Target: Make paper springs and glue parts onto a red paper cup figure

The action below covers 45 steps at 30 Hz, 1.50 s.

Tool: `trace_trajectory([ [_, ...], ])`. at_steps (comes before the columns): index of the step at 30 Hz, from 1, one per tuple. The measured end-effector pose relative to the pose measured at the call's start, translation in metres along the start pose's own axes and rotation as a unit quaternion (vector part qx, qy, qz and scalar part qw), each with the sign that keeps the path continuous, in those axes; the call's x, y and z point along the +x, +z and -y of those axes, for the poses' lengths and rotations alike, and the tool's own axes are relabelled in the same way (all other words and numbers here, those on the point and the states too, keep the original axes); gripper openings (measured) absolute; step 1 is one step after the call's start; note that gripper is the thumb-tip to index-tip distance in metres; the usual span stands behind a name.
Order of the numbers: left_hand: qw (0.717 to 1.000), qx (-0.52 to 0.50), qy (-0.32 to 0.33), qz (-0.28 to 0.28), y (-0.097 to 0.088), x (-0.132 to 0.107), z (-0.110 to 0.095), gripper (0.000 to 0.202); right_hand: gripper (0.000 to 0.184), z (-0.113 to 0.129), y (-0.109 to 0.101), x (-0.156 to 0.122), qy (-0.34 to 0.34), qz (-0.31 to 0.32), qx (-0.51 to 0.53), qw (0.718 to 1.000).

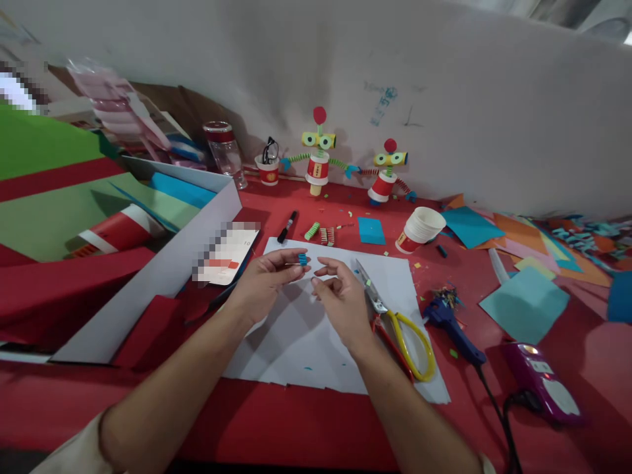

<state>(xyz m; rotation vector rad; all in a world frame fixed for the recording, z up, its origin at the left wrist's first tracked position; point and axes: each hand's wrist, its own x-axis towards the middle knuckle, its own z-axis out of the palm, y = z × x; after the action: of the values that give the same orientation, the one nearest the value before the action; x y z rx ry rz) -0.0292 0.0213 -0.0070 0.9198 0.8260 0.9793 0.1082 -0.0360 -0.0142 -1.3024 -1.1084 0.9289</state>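
The left hand pinched a small blue pleated strip between thumb and fingers, above the white sheet on the red table. Just beside it was the right hand, half curled, thumb and forefinger a little apart — nothing visible between them.

Scissors with yellow handles lay by the right wrist, partly on the sheet, and a blue glue gun lay farther right. Beyond the sheet were a green coil, red-and-white coils, a black pen and a blue card. Stacked cups leaned to the right; two cup figures stood by the wall.
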Motion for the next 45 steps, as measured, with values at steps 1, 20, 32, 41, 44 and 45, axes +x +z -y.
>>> trace_trajectory([
  [1,1.0,0.002,0.002,0.001,0.0,0.0,0.0,0.035,0.031,-0.001,0.0,0.0,0.005,0.002,0.007,1.0],
  [20,0.845,0.494,0.19,-0.082,0.004,0.063,0.007,0.021,0.029,-0.017,0.003,-0.006,-0.076,0.074,-0.312,0.944],
  [32,0.86,0.459,0.169,-0.141,-0.017,0.057,-0.012,0.035,0.022,-0.015,0.0,-0.01,-0.083,0.103,-0.355,0.925],
  [41,0.845,0.414,0.317,-0.121,0.026,-0.024,-0.001,0.021,0.029,0.012,0.03,-0.036,0.106,0.115,0.066,0.985],
  [44,0.768,0.458,0.446,-0.052,0.031,-0.039,0.004,0.016,0.03,0.027,0.042,-0.063,0.239,0.124,0.241,0.932],
  [45,0.732,0.493,0.468,-0.038,0.028,-0.043,0.004,0.015,0.03,0.031,0.042,-0.073,0.261,0.137,0.249,0.922],
])
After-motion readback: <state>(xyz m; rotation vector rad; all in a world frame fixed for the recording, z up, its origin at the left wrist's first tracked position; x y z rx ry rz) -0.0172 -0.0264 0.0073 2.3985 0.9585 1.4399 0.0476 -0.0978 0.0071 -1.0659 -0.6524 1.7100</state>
